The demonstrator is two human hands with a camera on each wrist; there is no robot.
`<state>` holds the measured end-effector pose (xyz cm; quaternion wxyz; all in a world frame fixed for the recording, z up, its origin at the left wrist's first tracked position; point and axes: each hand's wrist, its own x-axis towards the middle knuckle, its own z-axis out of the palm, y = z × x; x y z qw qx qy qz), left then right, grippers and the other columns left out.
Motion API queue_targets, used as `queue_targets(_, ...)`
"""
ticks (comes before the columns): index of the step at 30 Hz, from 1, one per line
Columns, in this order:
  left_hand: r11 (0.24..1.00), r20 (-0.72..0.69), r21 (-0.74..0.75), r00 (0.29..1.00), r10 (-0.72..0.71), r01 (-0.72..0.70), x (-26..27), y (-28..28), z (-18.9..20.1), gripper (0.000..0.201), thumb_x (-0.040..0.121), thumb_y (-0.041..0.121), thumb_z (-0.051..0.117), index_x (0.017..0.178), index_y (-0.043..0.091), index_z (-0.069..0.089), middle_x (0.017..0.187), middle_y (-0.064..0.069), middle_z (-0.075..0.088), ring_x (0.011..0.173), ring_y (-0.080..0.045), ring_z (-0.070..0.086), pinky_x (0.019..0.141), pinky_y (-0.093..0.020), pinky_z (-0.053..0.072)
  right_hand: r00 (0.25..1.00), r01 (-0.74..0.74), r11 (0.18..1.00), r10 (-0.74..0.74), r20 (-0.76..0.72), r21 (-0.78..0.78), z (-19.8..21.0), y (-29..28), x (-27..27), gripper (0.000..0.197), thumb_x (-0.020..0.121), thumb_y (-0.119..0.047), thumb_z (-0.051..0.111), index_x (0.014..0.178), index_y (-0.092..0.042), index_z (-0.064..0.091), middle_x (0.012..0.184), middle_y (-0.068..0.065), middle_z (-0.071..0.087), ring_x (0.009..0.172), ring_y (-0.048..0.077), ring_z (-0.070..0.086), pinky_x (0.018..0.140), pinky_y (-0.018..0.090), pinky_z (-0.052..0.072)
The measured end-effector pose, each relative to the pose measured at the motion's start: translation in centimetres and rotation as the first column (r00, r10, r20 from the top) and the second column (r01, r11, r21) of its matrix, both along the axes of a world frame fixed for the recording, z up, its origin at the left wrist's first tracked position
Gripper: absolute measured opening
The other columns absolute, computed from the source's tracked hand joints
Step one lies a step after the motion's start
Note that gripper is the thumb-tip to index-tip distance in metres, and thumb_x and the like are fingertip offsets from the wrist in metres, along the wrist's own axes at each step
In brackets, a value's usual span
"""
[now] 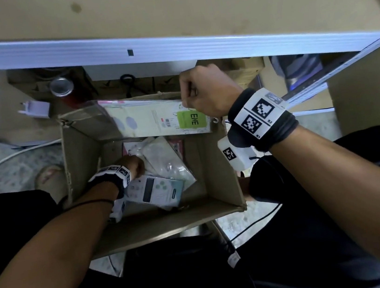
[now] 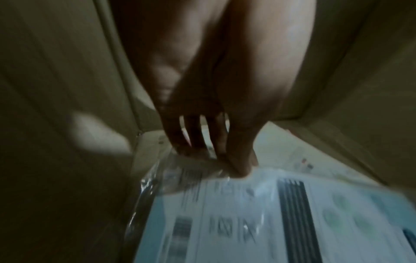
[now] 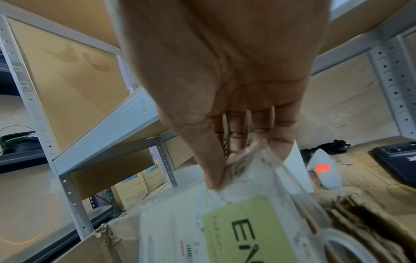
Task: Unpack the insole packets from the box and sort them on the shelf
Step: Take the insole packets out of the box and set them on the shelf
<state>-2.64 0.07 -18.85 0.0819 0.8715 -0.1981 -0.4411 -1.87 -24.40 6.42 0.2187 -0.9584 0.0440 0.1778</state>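
Cardboard walls frame everything here: the open box [image 1: 215, 172] stands on the floor below the shelf's pale metal edge [image 1: 170, 49], and all places are best read from that box. The right hand [image 1: 206, 92] is above the box's far rim, thumb and fingers pinching the top corner of a stack of clear-sleeved insole packets; the front one is the green-labelled packet [image 1: 156, 121], lifted nearly free of the box. The left hand [image 1: 133, 167] is deep inside the box, near its left wall, fingertips [image 2: 238, 170] pinching the clear plastic edge of the blue-and-white packet [image 1: 156, 192] lying on the bottom. A third clear packet [image 1: 164, 162] lies beside it, towards the box's middle.

To do this step well, I judge the left hand should take a firmer hold than a fingertip nip on slippery film, sliding under the card insert before lifting, and draw the packet straight up so it clears the box walls. The right hand's stack hangs from one corner and may fan apart, so keeping it level on the way to the shelf would help.

The head view alone shows both hands together and how many packets remain in the box. The left wrist view, blurred and dim, alone shows the fingertips' contact with the film. The right wrist view alone shows the thumb [image 3: 211, 170] pressed on the sleeve, several sleeves pinched together, and the shelf boards beyond the box.
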Motion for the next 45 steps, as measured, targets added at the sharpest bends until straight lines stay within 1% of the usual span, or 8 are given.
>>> queue_targets(2, 0.996, 0.094, 0.045, 0.992, -0.079, 0.075, -0.5, -0.3, -0.1, 0.015, 0.092, 0.014, 0.053, 0.087, 0.016, 0.066, 0.118, -0.017, 0.066, 0.111, -0.034, 0.061, 0.100, -0.038, 0.048, 1.000, -0.004, 1.000, 0.004, 0.001, -0.002, -0.2, -0.1, 0.0, 0.017, 0.080, -0.004, 0.068, 0.073, -0.020, 0.065, 0.080, -0.010, 0.066, 0.082, 0.013, 0.064, 0.078, 0.038, 0.059)
queue_targets(6, 0.980, 0.227, 0.089, 0.954, -0.196, 0.180, -1.2, -1.0, -0.8, 0.025, 0.098, 0.015, 0.046, 0.108, 0.017, 0.068, 0.129, -0.012, 0.056, 0.125, -0.035, 0.051, 0.101, -0.044, 0.047, 1.000, -0.005, 1.000, 0.005, -0.004, -0.001, -0.3, -0.2, 0.1, 0.018, 0.080, -0.003, 0.067, 0.074, -0.020, 0.067, 0.080, -0.010, 0.068, 0.082, 0.013, 0.065, 0.078, 0.038, 0.059)
queue_targets(13, 0.944, 0.205, 0.196, 0.930, -0.305, 0.267, -1.4, -1.2, -0.8, 0.029, 0.095, 0.005, 0.052, 0.121, 0.013, 0.061, 0.132, -0.012, 0.061, 0.124, -0.032, 0.058, 0.098, -0.041, 0.048, 1.000, -0.027, 1.000, 0.027, -0.006, -0.010, -0.8, 0.0, 0.3, 0.016, 0.079, -0.005, 0.067, 0.073, -0.019, 0.065, 0.076, -0.011, 0.066, 0.080, 0.011, 0.064, 0.076, 0.036, 0.059)
queue_targets(21, 0.932, 0.201, 0.165, 0.914, -0.351, 0.322, -2.1, 0.4, 0.0, 0.014, 0.096, 0.014, 0.050, 0.106, 0.022, 0.056, 0.121, -0.008, 0.061, 0.112, -0.032, 0.062, 0.095, -0.042, 0.051, 1.000, -0.028, 1.000, 0.028, -0.005, 0.000, -1.2, 0.1, 0.3, 0.016, 0.080, -0.005, 0.069, 0.073, -0.019, 0.065, 0.075, -0.012, 0.064, 0.079, 0.011, 0.063, 0.075, 0.035, 0.059)
queue_targets(27, 0.961, 0.027, 0.223, 0.984, -0.177, 0.167, -1.9, -0.1, 1.3, 0.028, 0.088, 0.011, 0.061, 0.115, 0.009, 0.067, 0.130, -0.018, 0.063, 0.117, -0.036, 0.062, 0.100, -0.040, 0.050, 0.999, -0.032, 0.999, 0.032, -0.012, 0.006, -1.4, 0.2, 0.2, 0.016, 0.079, -0.003, 0.066, 0.073, -0.018, 0.066, 0.080, -0.009, 0.067, 0.082, 0.014, 0.065, 0.077, 0.037, 0.059)
queue_targets(33, 0.991, 0.037, 0.122, 0.998, -0.060, 0.055, -2.0, -0.2, 3.9, 0.010, 0.082, 0.008, 0.064, 0.089, 0.008, 0.071, 0.111, -0.016, 0.068, 0.100, -0.034, 0.064, 0.093, -0.035, 0.051, 0.999, -0.048, 0.999, 0.048, 0.003, -0.013, -0.8, 0.8, 0.8, 0.018, 0.078, -0.001, 0.060, 0.073, -0.018, 0.064, 0.082, -0.005, 0.068, 0.083, 0.019, 0.066, 0.078, 0.040, 0.059)
queue_targets(37, 0.986, 0.083, 0.081, 0.985, -0.152, 0.146, -2.5, -1.6, 6.9, 0.010, 0.081, 0.008, 0.069, 0.087, 0.009, 0.077, 0.109, -0.015, 0.070, 0.098, -0.034, 0.066, 0.089, -0.036, 0.055, 0.996, -0.084, 0.996, 0.085, 0.017, -0.038, -0.3, 1.5, 1.0, 0.020, 0.078, -0.001, 0.052, 0.078, -0.016, 0.064, 0.086, 0.002, 0.069, 0.085, 0.024, 0.067, 0.078, 0.041, 0.059)
queue_targets(45, 0.941, 0.290, 0.069, 0.896, -0.337, 0.331, -3.7, -2.9, 14.2, 0.011, 0.082, 0.012, 0.068, 0.088, 0.016, 0.076, 0.106, -0.007, 0.073, 0.099, -0.031, 0.066, 0.086, -0.038, 0.054, 0.983, -0.164, 0.979, 0.173, 0.062, -0.120, 0.1, 2.3, -0.1, 0.017, 0.083, -0.002, 0.053, 0.080, -0.014, 0.065, 0.088, 0.007, 0.070, 0.088, 0.027, 0.066, 0.078, 0.043, 0.059)
